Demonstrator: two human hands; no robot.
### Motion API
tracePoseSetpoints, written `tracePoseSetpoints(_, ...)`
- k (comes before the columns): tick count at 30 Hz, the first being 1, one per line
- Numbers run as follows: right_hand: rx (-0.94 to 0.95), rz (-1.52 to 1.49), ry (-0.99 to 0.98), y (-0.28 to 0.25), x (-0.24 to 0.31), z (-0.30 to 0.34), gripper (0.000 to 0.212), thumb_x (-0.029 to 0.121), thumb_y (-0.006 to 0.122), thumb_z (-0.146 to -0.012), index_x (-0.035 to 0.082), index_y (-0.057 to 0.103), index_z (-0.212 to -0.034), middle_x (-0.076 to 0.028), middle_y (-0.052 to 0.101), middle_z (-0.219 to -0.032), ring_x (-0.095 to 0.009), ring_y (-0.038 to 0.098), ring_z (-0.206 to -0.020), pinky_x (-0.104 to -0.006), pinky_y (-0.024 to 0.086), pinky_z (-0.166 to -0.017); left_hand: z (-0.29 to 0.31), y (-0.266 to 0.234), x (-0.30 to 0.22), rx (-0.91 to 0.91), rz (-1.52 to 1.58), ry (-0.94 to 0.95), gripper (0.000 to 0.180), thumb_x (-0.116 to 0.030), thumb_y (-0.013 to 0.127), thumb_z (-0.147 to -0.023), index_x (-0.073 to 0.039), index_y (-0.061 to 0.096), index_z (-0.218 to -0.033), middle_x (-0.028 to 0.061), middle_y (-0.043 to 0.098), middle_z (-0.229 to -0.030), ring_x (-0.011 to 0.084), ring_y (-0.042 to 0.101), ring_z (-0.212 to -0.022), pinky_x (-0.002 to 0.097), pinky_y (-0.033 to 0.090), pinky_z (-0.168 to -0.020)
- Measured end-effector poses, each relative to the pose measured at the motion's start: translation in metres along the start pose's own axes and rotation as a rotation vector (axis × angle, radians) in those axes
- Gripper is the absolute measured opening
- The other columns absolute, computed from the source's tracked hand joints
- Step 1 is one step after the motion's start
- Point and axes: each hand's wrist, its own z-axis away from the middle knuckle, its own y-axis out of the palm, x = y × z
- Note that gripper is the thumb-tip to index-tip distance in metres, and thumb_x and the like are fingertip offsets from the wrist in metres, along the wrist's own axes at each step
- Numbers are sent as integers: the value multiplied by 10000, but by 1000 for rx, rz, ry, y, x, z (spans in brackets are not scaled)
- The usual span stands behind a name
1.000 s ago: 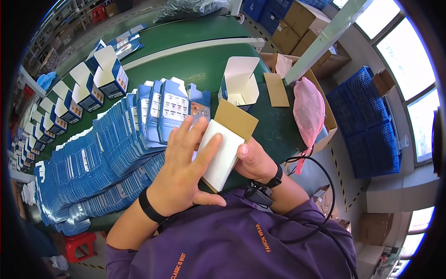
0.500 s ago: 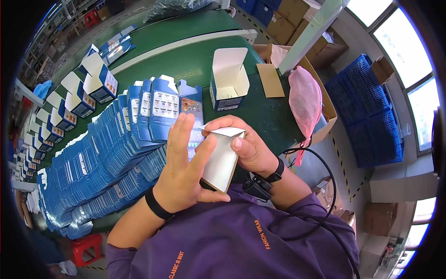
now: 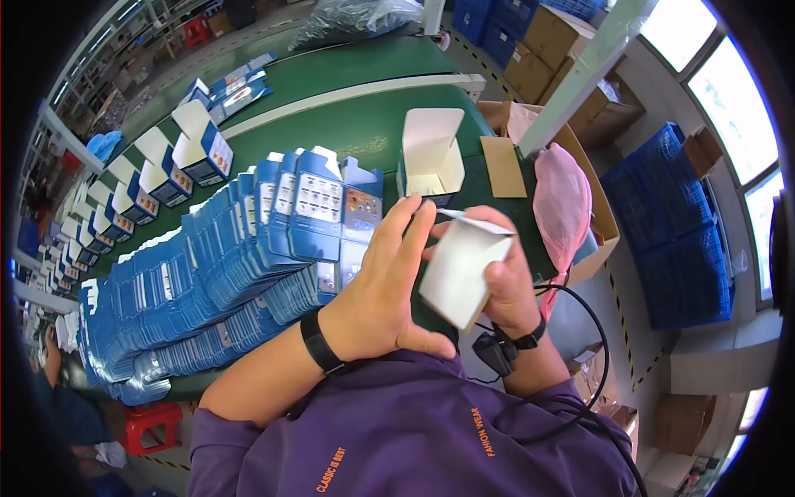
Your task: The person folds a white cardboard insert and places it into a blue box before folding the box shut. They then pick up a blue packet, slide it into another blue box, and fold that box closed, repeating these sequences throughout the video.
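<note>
1. The fingers [image 3: 411,228] of the left hand [image 3: 377,290] are stretched out nearly flat and lie against the left side of a small white carton [image 3: 460,269], the thumb tucked under its lower edge.
2. The right hand [image 3: 505,286] wraps the carton from behind and the right; its fingers are mostly hidden by the card, so how tightly they close is hard to tell, though they appear to be gripping it.
3. The carton is held in the air above the near edge of the green tabletop [image 3: 348,124], just in front of the person's chest, tilted with its top away from the body. Whether anything is inside cannot be seen.
4. Half a second ago the carton stood more upright with the right fingers curled over its top; now the top shows a thin raised flap [image 3: 472,219], and the left fingers reach higher along the side.
5. Beyond the hands an open blue-and-white box [image 3: 432,157] stands upright on the tabletop, lid flap up; what shows of its inside looks bare.
6. To the left, flat blue cartons [image 3: 215,265] lie fanned in long overlapping rows, running out of view at the dark rim.
7. Farther left, erected open boxes [image 3: 157,170] stand in a line.
8. On the right, a pink bag [image 3: 563,207] hangs over a brown cardboard box [image 3: 600,219], whose contents it covers.
</note>
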Motion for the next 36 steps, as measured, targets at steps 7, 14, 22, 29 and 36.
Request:
tracePoseSetpoints(7, -79, 333, -295, -41, 28, -36, 858, 508, 829, -801, 80, 423, -1424, -171, 593, -1281, -279, 654, -1146, -410, 561, -945, -70, 16, 74, 84, -116, -587, 1268, -148, 861, -695, 67, -35, -1567, 315, 250, -1564, 434, 299, -1460, 386, 314, -1192)
tracePoseSetpoints(14, -28, 425, -424, -34, 37, -62, 892, 406, 898, -748, 79, 419, -1425, -179, 578, -1324, -277, 640, -1170, -405, 545, -979, -77, 44, 100, 180, 137, -436, 1152, -86, 814, -685, 56, 86, -1567, 280, 405, -1465, 390, 432, -1372, 367, 378, -1138)
tracePoseSetpoints(22, 436, 874, -706, -29, 54, -44, 832, 265, 947, -657, 112, 534, -1363, -148, 583, -1289, -329, 616, -1147, -380, 517, -946, 2, 28, 15, 205, 295, -378, 987, -72, 773, -695, 30, 229, -1512, 237, 465, -1324, 394, 494, -1263, 408, 431, -1082)
tracePoseSetpoints(29, 739, 1383, -403, -20, 64, -39, 823, 287, 915, -638, 149, 528, -1351, -181, 574, -1277, -363, 614, -1118, -443, 497, -946, 23, 27, 15, 166, 453, -556, 974, -80, 787, -687, 12, 251, -1494, 240, 437, -1368, 376, 459, -1311, 422, 409, -1102)
tracePoseSetpoints(36, 842, 1638, -278, 9, 68, -38, 731, 300, 855, -677, 119, 550, -1316, -164, 580, -1252, -359, 619, -1083, -440, 500, -931, 23, 35, 17, 151, 355, -533, 990, -66, 789, -684, -19, 241, -1507, 207, 471, -1369, 319, 520, -1252, 398, 435, -1069)
